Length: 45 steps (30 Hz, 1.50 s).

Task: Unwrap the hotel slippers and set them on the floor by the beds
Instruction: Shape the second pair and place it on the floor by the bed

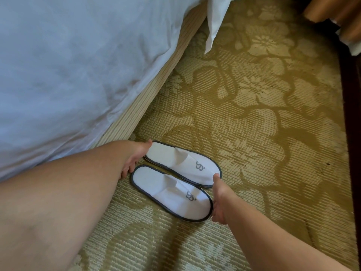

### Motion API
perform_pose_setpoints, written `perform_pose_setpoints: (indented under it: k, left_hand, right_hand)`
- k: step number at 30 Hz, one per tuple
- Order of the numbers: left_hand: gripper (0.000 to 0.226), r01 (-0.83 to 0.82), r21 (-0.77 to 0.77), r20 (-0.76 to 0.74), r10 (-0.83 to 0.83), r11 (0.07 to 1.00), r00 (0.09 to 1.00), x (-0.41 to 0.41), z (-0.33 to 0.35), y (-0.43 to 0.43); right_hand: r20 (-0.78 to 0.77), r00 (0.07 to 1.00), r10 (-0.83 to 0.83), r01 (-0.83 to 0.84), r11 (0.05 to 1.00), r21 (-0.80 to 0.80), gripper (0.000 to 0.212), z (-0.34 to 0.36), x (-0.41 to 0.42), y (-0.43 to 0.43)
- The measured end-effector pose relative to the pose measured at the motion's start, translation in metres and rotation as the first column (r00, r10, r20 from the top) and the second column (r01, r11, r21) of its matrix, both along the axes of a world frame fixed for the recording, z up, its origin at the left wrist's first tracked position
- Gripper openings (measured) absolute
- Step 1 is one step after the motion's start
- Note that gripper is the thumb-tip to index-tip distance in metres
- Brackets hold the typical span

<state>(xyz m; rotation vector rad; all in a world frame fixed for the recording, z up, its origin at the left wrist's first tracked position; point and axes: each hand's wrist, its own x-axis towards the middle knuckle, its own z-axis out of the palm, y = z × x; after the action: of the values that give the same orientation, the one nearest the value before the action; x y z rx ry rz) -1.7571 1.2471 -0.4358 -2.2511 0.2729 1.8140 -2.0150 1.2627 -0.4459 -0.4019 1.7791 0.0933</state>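
lying on the carpet [254, 133], two slippers [181, 163], two hands touching.

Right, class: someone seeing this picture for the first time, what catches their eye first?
Two white slippers with dark trim lie side by side on the gold floral carpet, low in the centre. A left hand touches their heels and a right hand their toes. The white-sheeted bed fills the upper left.

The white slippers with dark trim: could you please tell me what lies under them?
Both white slippers with dark trim lie flat on the gold floral-patterned carpet. The carpet directly beneath them is covered, so anything there cannot be seen.
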Motion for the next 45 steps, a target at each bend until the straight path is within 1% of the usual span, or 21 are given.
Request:
perform_pose_setpoints:
  k: [6, 14, 20, 24, 28, 31, 33, 37, 41, 45]
  left_hand:
    - [0.111, -0.007, -0.025, 0.005, 0.007, 1.0, 1.0, 0.0, 0.001, 0.0]
    - [0.105, -0.006, -0.065, 0.02, 0.007, 0.998, 1.0, 0.0, -0.001, -0.003]
    - [0.106, 0.008, -0.082, 0.017, -0.007, 0.997, 1.0, 0.001, 0.0, -0.006]
    - [0.106, 0.01, -0.087, 0.021, -0.008, 0.996, 1.0, 0.001, 0.0, -0.005]
    - [0.107, 0.009, -0.092, 0.022, -0.007, 0.996, 1.0, 0.001, 0.0, -0.005]
    - [0.107, -0.003, -0.099, 0.021, 0.005, 0.995, 1.0, 0.001, 0.0, -0.004]
    - [0.106, -0.016, -0.117, 0.03, 0.02, 0.993, 0.999, 0.001, 0.0, -0.004]
    - [0.1, -0.048, -0.201, 0.072, 0.064, 0.978, 0.995, 0.001, -0.004, -0.006]
    - [0.102, -0.082, -0.221, 0.058, 0.097, 0.972, 0.994, 0.001, -0.006, -0.003]
    - [0.098, -0.092, -0.255, 0.067, 0.112, 0.963, 0.991, 0.002, -0.009, -0.002]
  right_hand:
    - [-0.001, 0.999, 0.034, -0.034, 0.999, -0.007, 0.084, 0.001, -0.001, -0.003]
    - [0.022, 0.999, 0.033, -0.033, 0.999, -0.001, 0.079, 0.001, 0.0, -0.005]
    - [0.023, 1.0, 0.013, -0.013, 1.0, -0.015, 0.081, 0.002, 0.0, -0.008]
    - [-0.001, 0.999, 0.036, -0.036, 0.999, -0.02, 0.083, 0.002, -0.001, -0.011]
    - [-0.03, 0.999, 0.018, -0.019, 1.0, -0.025, 0.078, 0.0, -0.004, -0.012]
    - [-0.022, 1.0, 0.021, -0.022, 0.999, -0.034, 0.08, 0.002, -0.003, -0.011]
    - [-0.003, 1.0, -0.003, 0.003, 0.999, -0.038, 0.081, 0.001, -0.001, -0.011]
    - [0.013, 0.996, -0.084, 0.085, 0.995, -0.044, 0.078, -0.001, 0.004, -0.005]
    - [0.021, 0.992, -0.127, 0.128, 0.988, -0.087, 0.073, -0.002, 0.005, -0.003]
    - [0.024, 0.993, -0.113, 0.115, 0.99, -0.083, 0.074, -0.002, 0.003, -0.004]
